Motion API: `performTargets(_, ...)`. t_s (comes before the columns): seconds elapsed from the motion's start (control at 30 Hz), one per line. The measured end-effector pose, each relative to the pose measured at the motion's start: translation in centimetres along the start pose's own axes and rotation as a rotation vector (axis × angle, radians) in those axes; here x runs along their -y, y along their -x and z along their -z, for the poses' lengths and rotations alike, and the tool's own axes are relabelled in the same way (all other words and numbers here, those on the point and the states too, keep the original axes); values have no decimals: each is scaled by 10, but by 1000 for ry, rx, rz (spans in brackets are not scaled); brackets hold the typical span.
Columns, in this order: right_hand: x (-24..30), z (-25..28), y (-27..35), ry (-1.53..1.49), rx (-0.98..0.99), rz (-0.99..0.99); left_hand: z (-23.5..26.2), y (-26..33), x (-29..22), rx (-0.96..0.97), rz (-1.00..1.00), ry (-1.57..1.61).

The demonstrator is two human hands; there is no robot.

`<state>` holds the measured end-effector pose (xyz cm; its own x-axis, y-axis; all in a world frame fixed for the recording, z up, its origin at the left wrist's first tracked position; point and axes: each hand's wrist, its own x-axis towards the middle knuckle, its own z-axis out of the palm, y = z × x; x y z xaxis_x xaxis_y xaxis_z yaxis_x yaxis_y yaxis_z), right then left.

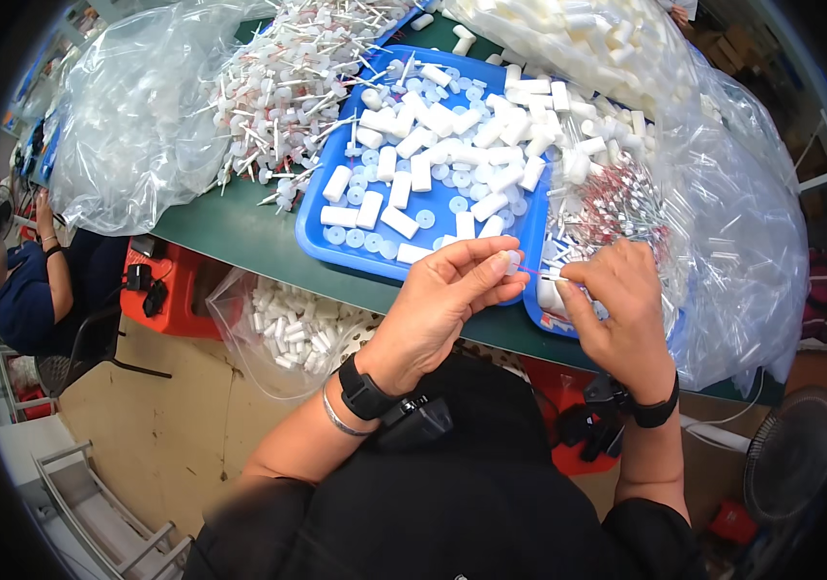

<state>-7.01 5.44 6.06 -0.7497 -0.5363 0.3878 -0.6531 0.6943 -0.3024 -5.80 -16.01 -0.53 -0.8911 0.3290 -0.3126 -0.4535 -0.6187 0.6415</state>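
Over the front edge of the blue tray [356, 259], my left hand [452, 290] pinches a small translucent disc [513, 261] between thumb and fingertips. A thin pinkish-red wire [531, 272] runs from that disc toward my right hand [623, 304]. There, thumb and forefinger are closed on a small white piece [553, 275] at the wire's other end. Many white foam-like cylinders [400, 189] and flat translucent discs [425, 218] lie in the tray. A second blue tray [551, 321], partly under my right hand, holds bundled red-and-white wired parts [621, 205] and more white cylinders.
A heap of white-stemmed parts [283, 92] covers the green table [230, 232] to the left, beside a clear plastic bag [143, 126]. Another large bag [742, 222] bulges at right. Below hang bagged white cylinders [298, 324]. A fan [792, 454] stands lower right; a seated person [32, 290] is far left.
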Motion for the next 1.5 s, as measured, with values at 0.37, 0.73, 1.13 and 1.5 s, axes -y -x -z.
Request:
performTargets(0.37,11,-26,9,107,-134,67,7,-10,26,167,233,375)
performTargets(0.73,8,-32,20,19,-125,33,4,-11,27,149,236,312)
performTargets(1.13,-48,9,61,122,183,-179,-1,-6,17,-26,101,331)
performTargets(1.5,-54,-5,58,38,266,-157,-14,-4,18,-3,103,250)
